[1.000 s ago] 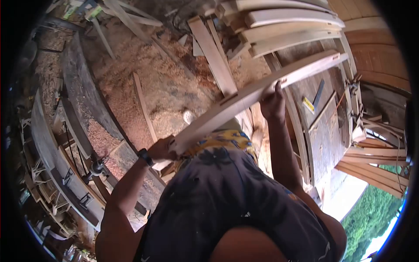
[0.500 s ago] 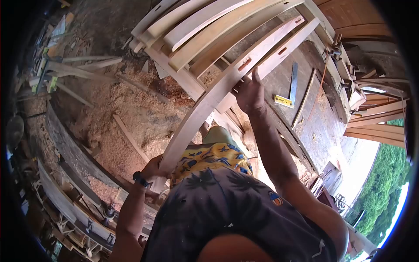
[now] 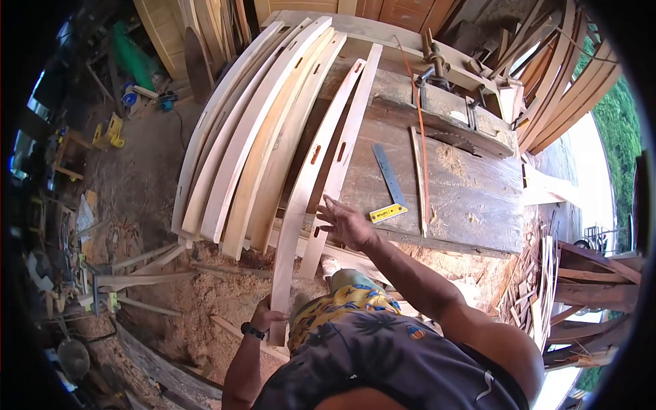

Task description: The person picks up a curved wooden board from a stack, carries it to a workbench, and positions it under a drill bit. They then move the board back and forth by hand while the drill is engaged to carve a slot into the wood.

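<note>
My left hand (image 3: 266, 318), a dark watch on its wrist, grips the near end of a curved wooden plank (image 3: 292, 222). The plank has narrow slots cut through it and stretches away from me over the workbench. Alongside its right side lies a second slotted plank (image 3: 335, 179). My right hand (image 3: 346, 224) is open with fingers spread, right at the near part of that second plank. To the right of this hand, a try square (image 3: 389, 179) with a yellow stock and metal blade rests on the bench.
Several curved planks (image 3: 236, 147) lie side by side at the bench's left. Metal clamps (image 3: 437, 72) stand along the far right of the workbench (image 3: 471, 219), near an orange cord (image 3: 418, 102). Sawdust (image 3: 184, 311) and offcuts cover the floor; more curved timber leans at the right.
The held plank has swung from a slant to nearly straight ahead, lying lower beside the second one. My right hand has come off it and spread its fingers. The view has turned.
</note>
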The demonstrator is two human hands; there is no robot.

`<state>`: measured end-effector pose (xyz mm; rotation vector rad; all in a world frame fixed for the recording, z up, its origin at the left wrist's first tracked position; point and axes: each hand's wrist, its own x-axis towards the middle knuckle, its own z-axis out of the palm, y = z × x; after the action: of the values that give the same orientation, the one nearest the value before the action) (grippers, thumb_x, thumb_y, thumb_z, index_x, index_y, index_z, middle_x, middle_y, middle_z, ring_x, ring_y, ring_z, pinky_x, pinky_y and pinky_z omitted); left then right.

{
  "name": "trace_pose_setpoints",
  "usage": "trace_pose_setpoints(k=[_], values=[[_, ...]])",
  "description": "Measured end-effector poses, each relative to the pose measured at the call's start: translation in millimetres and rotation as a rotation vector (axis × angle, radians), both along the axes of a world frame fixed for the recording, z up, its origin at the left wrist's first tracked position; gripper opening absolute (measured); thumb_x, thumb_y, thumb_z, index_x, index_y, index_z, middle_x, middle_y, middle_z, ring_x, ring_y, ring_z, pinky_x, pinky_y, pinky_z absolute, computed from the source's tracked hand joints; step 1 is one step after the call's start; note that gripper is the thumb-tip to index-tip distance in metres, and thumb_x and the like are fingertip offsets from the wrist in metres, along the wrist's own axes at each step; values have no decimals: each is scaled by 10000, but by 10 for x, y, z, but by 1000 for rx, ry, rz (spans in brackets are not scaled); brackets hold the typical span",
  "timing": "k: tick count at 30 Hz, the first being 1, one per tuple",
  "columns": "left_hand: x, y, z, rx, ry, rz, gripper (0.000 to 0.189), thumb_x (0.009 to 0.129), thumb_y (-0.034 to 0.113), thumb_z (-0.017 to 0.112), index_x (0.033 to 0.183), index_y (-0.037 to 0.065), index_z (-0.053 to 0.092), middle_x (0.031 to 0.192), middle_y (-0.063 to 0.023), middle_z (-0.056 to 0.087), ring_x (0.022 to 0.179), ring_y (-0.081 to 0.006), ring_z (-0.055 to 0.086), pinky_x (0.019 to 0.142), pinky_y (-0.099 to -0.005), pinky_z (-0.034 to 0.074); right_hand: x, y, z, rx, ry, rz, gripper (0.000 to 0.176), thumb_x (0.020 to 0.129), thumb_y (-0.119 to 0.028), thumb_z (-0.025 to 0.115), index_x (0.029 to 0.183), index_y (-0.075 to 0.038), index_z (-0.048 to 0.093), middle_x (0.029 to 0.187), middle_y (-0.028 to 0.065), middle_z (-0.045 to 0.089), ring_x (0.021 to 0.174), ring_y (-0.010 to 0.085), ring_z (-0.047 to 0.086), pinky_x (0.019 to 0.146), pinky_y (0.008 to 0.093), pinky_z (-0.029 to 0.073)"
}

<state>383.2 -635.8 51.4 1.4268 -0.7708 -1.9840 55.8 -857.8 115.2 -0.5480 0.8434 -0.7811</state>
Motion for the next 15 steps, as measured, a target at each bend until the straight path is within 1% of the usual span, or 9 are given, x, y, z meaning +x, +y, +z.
trace_pose_setpoints(k=[1,4,6,8,9,10,12,13,15], values=[[-12,-81,-53,51,-52,10,588,714,22,774,1280,-29,622,959,-102,736,796,-227,742,726,-369,627,-77,79,-29,-7,21,12,851,1115,-478,553,1721,-35,154,1732,243,312,1590,385,326,1246,532,342],[-37,-274,-310,-53,-75,7,546,721,33,769,1246,-30,633,958,-105,736,779,-238,743,720,-367,629,-302,364,-309,-4,17,-29,817,1097,-477,594,1692,-20,269,1665,229,433,1484,374,479,1197,532,415],[36,-386,-468,-70,-93,-54,513,725,50,782,1214,-28,648,948,-99,736,805,-234,746,715,-373,628,-427,611,-215,45,45,-54,804,1089,-473,612,1677,-17,307,1629,219,475,1443,362,516,1163,523,449],[9,-504,-475,-59,-109,-122,604,737,68,816,1311,-28,653,1080,-85,736,959,-213,729,836,-355,606,-567,786,-201,94,77,-72,791,1081,-469,630,1662,-13,345,1592,209,518,1402,350,553,1128,514,483],[-11,-525,-492,-129,-153,-107,532,754,93,827,1249,-46,690,1072,-99,756,940,-219,735,849,-366,587,-630,869,-225,146,125,-93,774,1078,-465,640,1647,-12,375,1551,196,552,1376,336,570,1093,502,505],[-52,-588,-392,-139,-158,-115,532,754,93,827,1249,-46,690,1072,-99,756,940,-219,735,849,-366,587,-688,931,-257,195,172,-115,756,1074,-460,650,1632,-11,404,1511,184,586,1350,322,587,1058,490,526],[-143,-717,-178,-134,-237,-174,428,775,117,839,1152,-55,734,1056,-115,776,934,-221,746,872,-370,583,-804,1051,-298,207,167,-157,723,1073,-460,651,1601,-11,446,1480,171,608,1324,309,600,1046,480,527],[-203,-749,-150,-144,-254,-133,357,797,146,848,1080,-54,759,1034,-124,788,944,-219,754,871,-368,585,-835,1069,-296,231,169,-188,692,1073,-461,653,1570,-10,487,1449,158,630,1298,297,613,1034,470,528],[-279,-819,-27,-156,-246,-131,380,812,168,853,1104,-54,751,1053,-129,787,954,-219,754,877,-367,584,-879,1109,-237,223,159,-231,676,1090,-438,627,1584,-7,462,1472,170,627,1310,302,607,1048,475,514]])
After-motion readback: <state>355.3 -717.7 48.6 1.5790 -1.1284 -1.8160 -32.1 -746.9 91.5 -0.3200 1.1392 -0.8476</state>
